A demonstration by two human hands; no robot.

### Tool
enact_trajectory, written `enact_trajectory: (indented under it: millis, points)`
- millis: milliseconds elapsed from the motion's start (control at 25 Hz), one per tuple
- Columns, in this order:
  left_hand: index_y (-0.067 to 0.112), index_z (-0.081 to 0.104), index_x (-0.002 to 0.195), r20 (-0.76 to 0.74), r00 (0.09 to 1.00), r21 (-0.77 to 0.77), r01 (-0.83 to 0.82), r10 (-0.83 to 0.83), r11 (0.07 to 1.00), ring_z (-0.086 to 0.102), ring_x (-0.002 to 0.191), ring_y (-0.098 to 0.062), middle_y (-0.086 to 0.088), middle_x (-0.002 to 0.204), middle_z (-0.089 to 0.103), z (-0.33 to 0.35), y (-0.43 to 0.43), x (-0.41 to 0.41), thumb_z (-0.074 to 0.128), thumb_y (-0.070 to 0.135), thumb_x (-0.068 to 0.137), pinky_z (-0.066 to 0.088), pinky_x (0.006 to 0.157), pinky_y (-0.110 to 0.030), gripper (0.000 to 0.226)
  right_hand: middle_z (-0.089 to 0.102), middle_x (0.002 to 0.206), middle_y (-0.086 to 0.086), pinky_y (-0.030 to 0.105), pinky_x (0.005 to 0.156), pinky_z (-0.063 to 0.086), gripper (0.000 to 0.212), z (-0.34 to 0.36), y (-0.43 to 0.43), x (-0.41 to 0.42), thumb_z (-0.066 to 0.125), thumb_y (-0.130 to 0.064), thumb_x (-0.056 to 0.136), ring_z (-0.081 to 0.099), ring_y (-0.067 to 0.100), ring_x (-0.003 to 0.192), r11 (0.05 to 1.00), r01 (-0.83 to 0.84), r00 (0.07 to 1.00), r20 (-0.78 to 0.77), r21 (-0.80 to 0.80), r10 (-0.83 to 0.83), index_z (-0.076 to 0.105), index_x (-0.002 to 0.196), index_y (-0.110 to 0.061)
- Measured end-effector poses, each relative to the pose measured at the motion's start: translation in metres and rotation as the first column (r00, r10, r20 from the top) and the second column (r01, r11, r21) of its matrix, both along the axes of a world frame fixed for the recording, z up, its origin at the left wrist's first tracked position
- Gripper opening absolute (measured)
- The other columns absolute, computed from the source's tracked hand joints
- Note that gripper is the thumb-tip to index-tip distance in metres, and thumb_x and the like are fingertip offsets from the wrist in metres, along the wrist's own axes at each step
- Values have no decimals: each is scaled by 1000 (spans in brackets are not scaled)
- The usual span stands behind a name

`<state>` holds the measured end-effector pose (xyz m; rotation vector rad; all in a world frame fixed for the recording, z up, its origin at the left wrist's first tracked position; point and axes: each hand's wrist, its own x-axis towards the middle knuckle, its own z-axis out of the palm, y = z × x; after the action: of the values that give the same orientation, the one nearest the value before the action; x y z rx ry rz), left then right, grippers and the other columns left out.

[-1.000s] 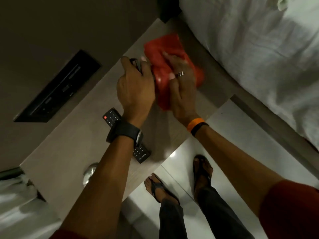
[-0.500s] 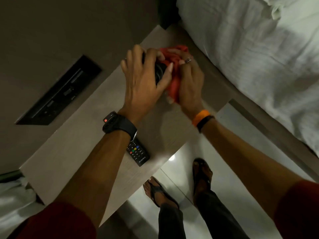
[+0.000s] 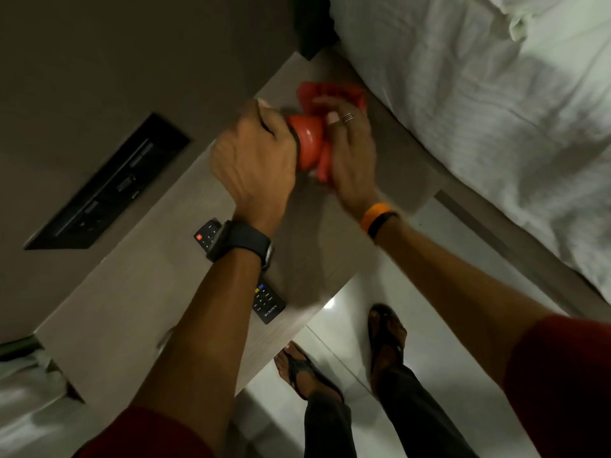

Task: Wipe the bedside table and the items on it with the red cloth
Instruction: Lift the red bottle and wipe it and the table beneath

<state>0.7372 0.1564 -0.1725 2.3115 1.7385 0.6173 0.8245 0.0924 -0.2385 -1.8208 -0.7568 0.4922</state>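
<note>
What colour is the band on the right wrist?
Orange wristband beside a black one, in the head view.

Single head-worn wide-angle view, looking steeply down and forward at close range over the tabletop (image 3: 139, 302), with the bed (image 3: 479, 127) to its right and the floor (image 3: 347, 325) below its near edge.
</note>
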Motion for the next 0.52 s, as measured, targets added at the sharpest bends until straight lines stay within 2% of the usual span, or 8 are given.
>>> enact_trajectory:
  millis: [80, 120, 200, 240, 320, 400, 440, 520]
  points:
    - [11, 69, 93, 8, 994, -193, -104, 108, 976, 61, 76, -19, -6, 86, 70, 1, 13, -1, 30, 53, 103, 37, 68, -31, 58, 57, 140, 0, 27, 121, 21, 38, 5, -7, -30, 40, -29, 101, 45, 12, 137, 993, -44, 986, 168, 112, 25, 60, 131, -19]
    - [13, 70, 96, 20, 994, -278, -98, 108, 956, 63, 83, -19, -5, 90, 71, 2, 16, -2, 27, 62, 100, 39, 71, -31, 66, 53, 145, 0, 28, 123, 16, 41, 2, -13, -35, 38, -30, 101, 39, 10, 141, 991, -93, 959, 276, 94, 64, 54, 137, -20]
    - [17, 65, 97, 64, 997, -349, 54, -34, 936, 64, 86, -19, 0, 89, 67, 5, 15, -3, 30, 75, 93, 44, 70, -31, 68, 53, 145, 0, 33, 121, 21, 43, -12, -19, -17, 35, -33, 102, 41, 10, 139, 995, -95, 941, 330, 30, 79, 50, 141, -22]
    - [18, 59, 100, 93, 985, -353, 171, -148, 920, 65, 85, -18, 2, 90, 65, 7, 14, -5, 39, 76, 90, 48, 67, -30, 62, 56, 141, -1, 35, 119, 28, 40, -16, -19, -4, 34, -32, 104, 46, 10, 133, 999, -40, 966, 256, -1, 39, 52, 138, -24]
    - [19, 50, 112, 149, 936, -365, 352, -320, 862, 67, 84, -17, 1, 99, 65, 13, 14, -10, 59, 67, 85, 59, 66, -35, 56, 61, 134, 3, 32, 112, 38, 34, -20, -23, 21, 37, -27, 107, 54, 7, 119, 995, 37, 999, -27, -93, -40, 56, 133, -17]
    - [16, 47, 117, 206, 905, -388, 426, -373, 817, 70, 74, -16, -2, 103, 66, 17, 13, -15, 66, 61, 85, 62, 59, -37, 59, 63, 126, 19, 38, 106, 43, 34, -22, -26, 44, 43, -23, 107, 59, 22, 114, 973, 30, 973, -217, -230, -81, 57, 126, 1]
    - [15, 47, 118, 203, 904, -390, 428, -378, 815, 68, 70, -14, -2, 102, 65, 18, 10, -20, 66, 60, 86, 60, 55, -34, 59, 62, 125, 25, 45, 105, 43, 35, -22, -28, 53, 44, -22, 106, 58, 33, 117, 956, 3, 969, -234, -293, -75, 56, 123, 7]
    - [14, 49, 120, 131, 922, -331, 388, -365, 860, 58, 77, -13, -2, 101, 63, 19, 5, -33, 66, 59, 86, 49, 62, -29, 59, 60, 125, 29, 53, 104, 44, 39, -17, -34, 67, 40, -24, 107, 57, 41, 118, 954, -7, 983, -176, -300, -48, 55, 123, 9]
